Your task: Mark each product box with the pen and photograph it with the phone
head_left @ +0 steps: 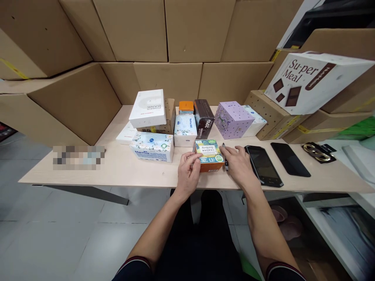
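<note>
A small orange, green and yellow Binking box (208,154) sits near the front edge of the table. My left hand (189,171) grips its left side, with the index finger lying along the top. Just right of the box is a dark pen (225,162), its tip end pointing away and up. The fingers of my right hand (238,164) close on the pen, their undersides partly hidden. Beside that hand lies a black handheld device (263,166) with a screen.
Behind stand tissue packs (152,146), a white power bank box (148,108), a dark brown box (204,117) and a purple box (233,119). A black phone (290,159) lies to the right. Large cardboard boxes (166,82) wall off the back of the table (155,177).
</note>
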